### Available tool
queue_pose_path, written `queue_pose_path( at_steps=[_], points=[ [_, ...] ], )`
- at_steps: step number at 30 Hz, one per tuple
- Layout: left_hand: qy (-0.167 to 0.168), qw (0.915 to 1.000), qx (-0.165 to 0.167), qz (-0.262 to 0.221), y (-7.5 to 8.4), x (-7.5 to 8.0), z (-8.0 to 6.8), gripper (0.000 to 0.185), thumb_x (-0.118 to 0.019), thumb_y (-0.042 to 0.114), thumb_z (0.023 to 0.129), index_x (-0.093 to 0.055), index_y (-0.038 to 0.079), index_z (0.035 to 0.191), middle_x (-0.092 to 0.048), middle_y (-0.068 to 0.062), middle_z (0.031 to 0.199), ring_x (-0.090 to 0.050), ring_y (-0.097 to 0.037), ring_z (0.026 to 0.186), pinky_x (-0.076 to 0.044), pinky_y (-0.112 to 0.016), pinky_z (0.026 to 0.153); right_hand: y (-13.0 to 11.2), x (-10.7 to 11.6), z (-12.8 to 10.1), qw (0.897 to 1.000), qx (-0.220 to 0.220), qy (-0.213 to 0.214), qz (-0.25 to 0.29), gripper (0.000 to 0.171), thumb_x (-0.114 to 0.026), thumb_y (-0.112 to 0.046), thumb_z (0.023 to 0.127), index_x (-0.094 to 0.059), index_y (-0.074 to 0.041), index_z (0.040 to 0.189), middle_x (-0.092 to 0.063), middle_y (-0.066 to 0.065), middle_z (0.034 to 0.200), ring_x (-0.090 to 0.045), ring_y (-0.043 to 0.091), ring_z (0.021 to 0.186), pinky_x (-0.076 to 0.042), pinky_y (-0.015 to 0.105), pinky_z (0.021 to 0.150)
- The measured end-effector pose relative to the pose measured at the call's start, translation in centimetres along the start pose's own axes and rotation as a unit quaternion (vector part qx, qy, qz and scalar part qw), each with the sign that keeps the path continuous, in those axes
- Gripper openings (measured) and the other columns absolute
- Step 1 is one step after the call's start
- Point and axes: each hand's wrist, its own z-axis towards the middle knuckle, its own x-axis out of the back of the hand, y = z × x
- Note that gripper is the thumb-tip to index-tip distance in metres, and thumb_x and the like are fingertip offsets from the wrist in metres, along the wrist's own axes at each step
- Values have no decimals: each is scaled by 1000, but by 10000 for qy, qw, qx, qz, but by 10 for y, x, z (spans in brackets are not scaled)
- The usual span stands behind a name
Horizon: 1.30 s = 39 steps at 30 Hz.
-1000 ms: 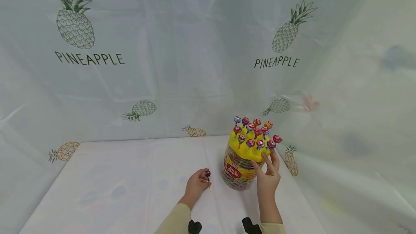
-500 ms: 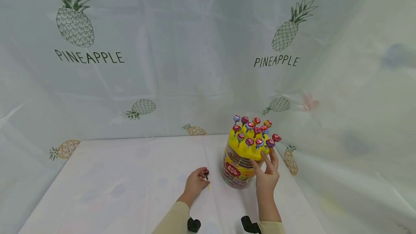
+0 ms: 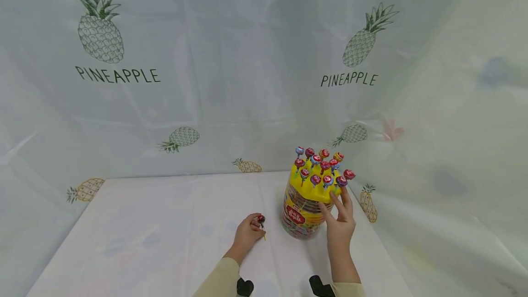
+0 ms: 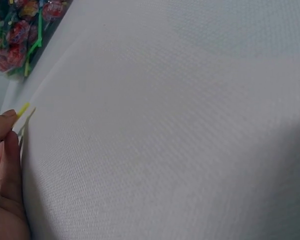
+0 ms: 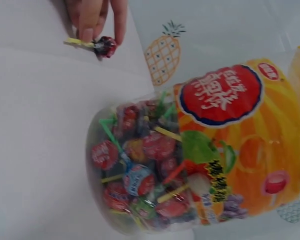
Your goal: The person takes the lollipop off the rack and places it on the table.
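Note:
A clear lollipop tub (image 3: 303, 217) with a yellow lid (image 3: 315, 187) stands on the white table; several wrapped lollipops (image 3: 323, 166) stick upright in the lid. My right hand (image 3: 340, 221) rests against the tub's right side, fingers straight and reaching up to the lid's edge. In the right wrist view the tub (image 5: 190, 165) shows its red label and many lollipops inside. My left hand (image 3: 247, 233) lies on the table left of the tub and pinches a red lollipop (image 3: 261, 219) by its yellow stick (image 4: 23, 110); the same lollipop (image 5: 104, 46) lies under those fingers.
A white cloth (image 3: 165, 233) covers the table. A pale curtain printed with pineapples (image 3: 99, 35) hangs behind and drapes down the right side, close to the tub.
Both hands stay almost where they were. The head view has shifted slightly; the left hand still pinches the lollipop on the table.

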Motion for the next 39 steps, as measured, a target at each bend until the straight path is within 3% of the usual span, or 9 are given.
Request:
queue_pose_path(
  at_steps=[4,8,11,14,19,21,26,31,39],
  points=[
    [46,10000,7,-10,0,-1,-1,57,-79,-10,71,-59,-5,124,-56,-4,85,-59,-7,69,-52,-23,63,-7,6,4,9997,32,147,218,37,-72,4,84,-64,9,120,-41,8,146,-35,23,136,-35,21,105],
    [33,10000,-14,19,3,-1,-2,56,-79,-10,71,-59,-5,123,-56,-6,85,-59,-9,70,-52,-24,62,-13,12,18,9984,-287,231,426,54,-72,6,84,-50,3,133,-40,12,144,-36,25,134,-34,29,108],
    [21,10000,14,-30,2,0,-1,56,-79,-10,71,-59,-5,123,-56,-6,85,-59,-11,71,-51,-23,62,-17,14,32,9960,-808,-163,350,69,-70,2,87,-37,-9,146,-33,7,150,-29,26,139,-36,29,107],
    [44,9998,70,-190,0,2,2,57,-78,-11,71,-58,-6,124,-56,-7,86,-58,-12,72,-51,-24,62,-18,14,43,9906,-1102,-758,277,75,-69,2,88,-31,-11,151,-26,3,156,-23,30,143,-38,31,105],
    [153,9990,191,-373,4,9,11,53,-77,-5,77,-59,-2,126,-56,-8,90,-54,-13,70,-49,-24,57,-13,13,53,9806,-1394,-1317,405,75,-70,2,88,-35,-17,152,-30,-2,156,-21,25,144,-29,44,112],
    [209,9992,149,-296,15,13,16,51,-77,-1,79,-59,1,127,-57,-10,93,-55,-14,71,-48,-27,57,-10,14,53,9785,-1481,-1364,452,75,-70,0,88,-37,-23,151,-31,-3,155,-23,23,143,-28,43,112],
    [257,9994,-99,-226,57,24,31,47,-77,3,82,-62,6,127,-60,-17,101,-58,-16,75,-48,-30,60,-8,13,54,9789,-1480,-1316,500,73,-67,2,90,-36,-24,152,-26,-1,157,-28,23,141,-32,32,110],
    [-24,9984,-303,-479,91,27,42,46,-76,5,83,-63,8,127,-61,-19,109,-60,-15,79,-50,-29,64,-7,12,52,9770,-1516,-1403,533,78,-70,0,88,-34,-27,153,-32,0,154,-28,22,141,-32,30,109],
    [-499,9941,-653,-703,147,20,61,46,-74,12,88,-61,15,132,-63,-5,116,-62,-21,98,-54,-36,81,0,15,52,9778,-1547,-1356,407,79,-72,-2,88,-35,-30,152,-36,-1,152,-33,20,138,-39,23,102]
  ],
)
